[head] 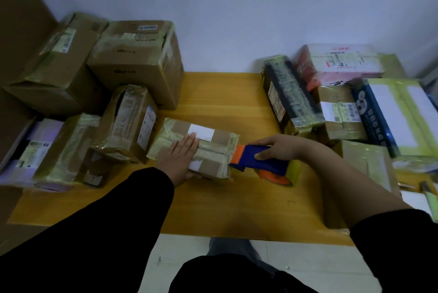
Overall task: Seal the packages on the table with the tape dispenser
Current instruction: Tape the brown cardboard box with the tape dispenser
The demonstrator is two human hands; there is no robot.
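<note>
A small brown package (213, 148) wrapped in clear tape, with a white label on top, lies in the middle of the yellow table (225, 103). My left hand (181, 157) presses flat on its top, fingers straight, thumb at the near side. My right hand (272, 148) grips the blue and orange tape dispenser (260, 162), whose orange front end touches the package's right end. A roll of yellowish tape sits at the dispenser's rear.
Taped cardboard boxes (132, 62) are piled at the left, with more packages (291, 96) stacked at the right. A white wall stands behind the table. The table's near edge runs just in front of my legs.
</note>
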